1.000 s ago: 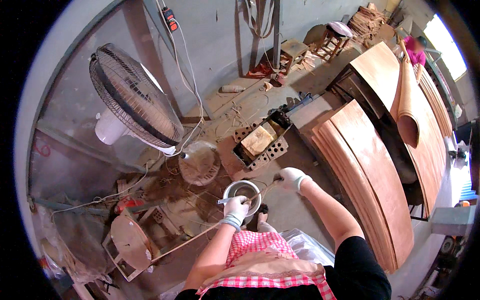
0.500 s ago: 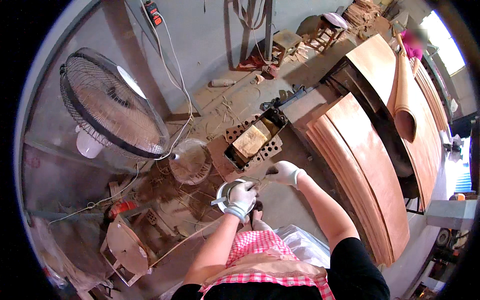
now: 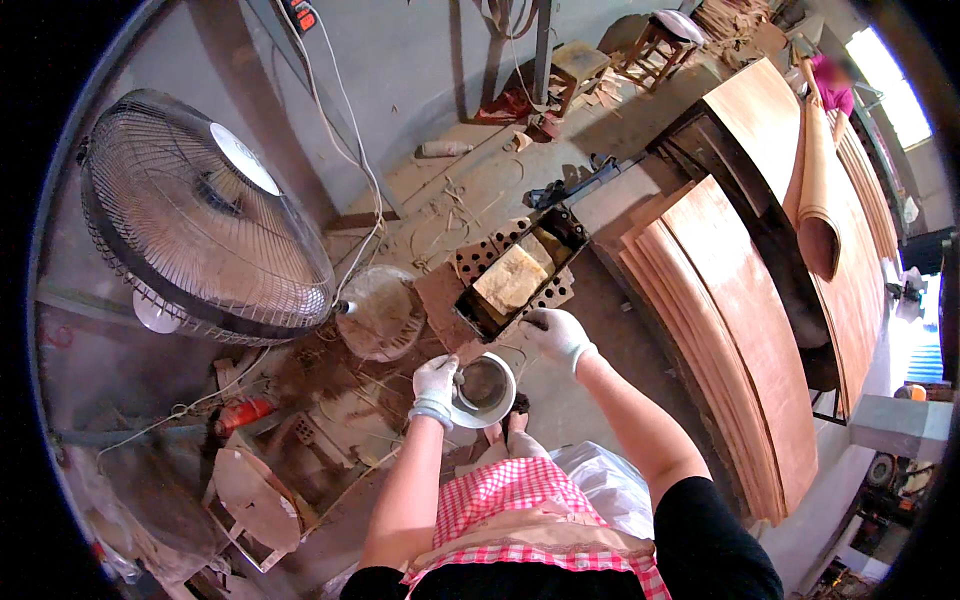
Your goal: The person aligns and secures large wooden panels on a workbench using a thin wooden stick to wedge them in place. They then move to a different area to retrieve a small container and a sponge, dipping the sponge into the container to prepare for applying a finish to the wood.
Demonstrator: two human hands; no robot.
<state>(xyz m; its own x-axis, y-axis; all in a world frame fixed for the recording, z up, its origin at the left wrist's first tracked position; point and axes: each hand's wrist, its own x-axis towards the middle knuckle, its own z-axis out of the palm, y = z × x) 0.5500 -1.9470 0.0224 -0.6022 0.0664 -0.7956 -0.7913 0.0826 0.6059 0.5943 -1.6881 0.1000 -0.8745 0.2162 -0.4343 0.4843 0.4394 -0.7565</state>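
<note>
My left hand (image 3: 434,384), in a pale glove with dirty fingertips, is closed at the left rim of a white round pail (image 3: 507,397). The pail is grey inside and appears just above my feet. Whether the fingers grip the rim or something small beside it is not clear. Further right, my right hand (image 3: 558,336), gloved likewise, has its fingers curled together near the front corner of a dark metal box (image 3: 480,321). What they hold, if anything, cannot be made out. Inside the box lies a yellowish, rough-topped block (image 3: 513,280).
Perforated bricks (image 3: 474,263) flank the box. A large fan (image 3: 215,215) stands left, near a dusty round lid (image 3: 378,318) and a white cable (image 3: 372,187). Curved wooden sheets (image 3: 735,340) are stacked to the right. A person in pink (image 3: 835,95) is behind a rolled sheet (image 3: 818,200).
My left hand has moved from over the pail to its left side, baring the grey inside; the flat grey strip beside it no longer shows. My right hand has shifted slightly left and up.
</note>
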